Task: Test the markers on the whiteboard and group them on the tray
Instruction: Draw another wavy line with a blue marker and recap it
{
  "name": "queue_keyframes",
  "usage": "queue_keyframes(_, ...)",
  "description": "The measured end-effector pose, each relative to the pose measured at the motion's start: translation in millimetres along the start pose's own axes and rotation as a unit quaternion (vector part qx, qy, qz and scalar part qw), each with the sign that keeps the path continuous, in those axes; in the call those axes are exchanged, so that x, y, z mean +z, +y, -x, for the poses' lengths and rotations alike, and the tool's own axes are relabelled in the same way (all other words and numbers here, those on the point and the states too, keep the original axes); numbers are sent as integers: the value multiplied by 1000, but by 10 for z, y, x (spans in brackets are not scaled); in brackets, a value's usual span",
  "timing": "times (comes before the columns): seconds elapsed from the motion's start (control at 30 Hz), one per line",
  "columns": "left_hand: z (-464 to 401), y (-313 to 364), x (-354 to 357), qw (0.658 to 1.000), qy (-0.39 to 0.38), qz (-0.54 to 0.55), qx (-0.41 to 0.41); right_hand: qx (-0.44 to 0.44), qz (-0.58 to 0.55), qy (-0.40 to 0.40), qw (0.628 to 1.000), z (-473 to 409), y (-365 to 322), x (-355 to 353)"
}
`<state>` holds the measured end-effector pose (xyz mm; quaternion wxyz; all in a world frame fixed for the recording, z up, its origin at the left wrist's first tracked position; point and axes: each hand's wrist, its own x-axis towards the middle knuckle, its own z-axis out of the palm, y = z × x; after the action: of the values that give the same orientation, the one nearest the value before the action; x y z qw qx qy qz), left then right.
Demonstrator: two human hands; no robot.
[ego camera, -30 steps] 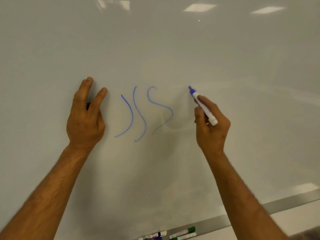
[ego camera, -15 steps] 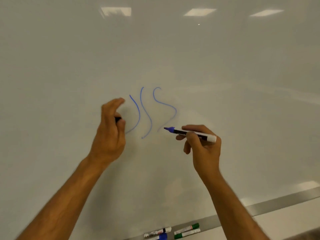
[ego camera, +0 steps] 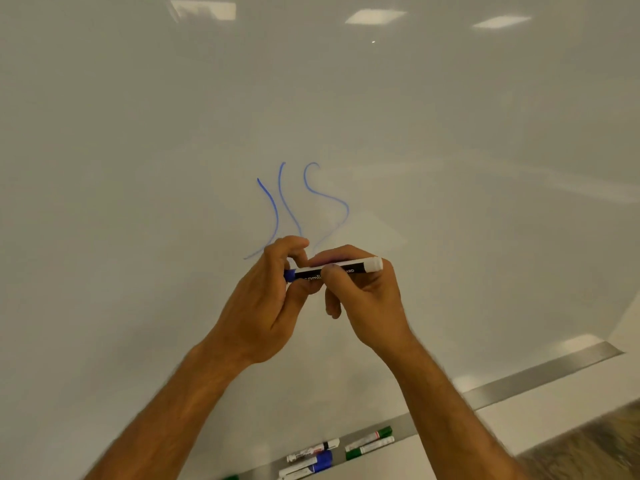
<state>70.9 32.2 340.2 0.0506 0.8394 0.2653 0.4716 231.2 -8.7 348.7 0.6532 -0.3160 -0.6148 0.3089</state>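
Observation:
My right hand grips a blue whiteboard marker level in front of the whiteboard, its white end pointing right. My left hand pinches the marker's blue cap at the marker's left end. I cannot tell whether the cap is fully seated. Three blue wavy strokes are on the board just above both hands. Low down, the metal tray holds two green markers, a blue one and a dark-capped one.
Another green cap peeks in at the bottom edge on the tray. Patterned floor shows at the lower right. Ceiling lights reflect along the board's top.
Both hands came off the board and met at the centre. The marker turned from pointing up to lying level, and my left hand brought the cap to its tip.

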Motion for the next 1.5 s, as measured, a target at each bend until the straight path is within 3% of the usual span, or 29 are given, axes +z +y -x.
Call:
queue_keyframes(0.27,39,39,124,999,-2,46,3,6,-31,-18,999,160,193,-14)
queue_keyframes(0.47,42,134,563,996,-56,72,4,16,-49,-18,998,344,354,-413)
queue_keyframes(0.67,59,223,1381,974,-180,123,-64,65,-1,21,998,638,641,-1260)
queue_keyframes(0.87,345,370,2688,946,-284,56,-148,208,85,45,973,1225,1208,-2519)
queue_keyframes(0.97,670,311,3311,915,-343,25,-209,295,126,54,946,1647,1559,-2975)
queue_keyframes(1.13,1625,262,4607,835,-460,52,-297,446,186,76,872,2738,2522,-3907)
queue_keyframes(1.27,2596,72,5478,771,-524,79,-353,555,234,126,789,3891,3380,-4387)
queue_keyframes(1.4,3636,-90,6420,733,-559,93,-377,634,281,155,703,4997,4230,-4700)
queue_keyframes(1.5,4387,-282,7175,726,-592,76,-342,669,302,134,665,5757,4900,-4856)
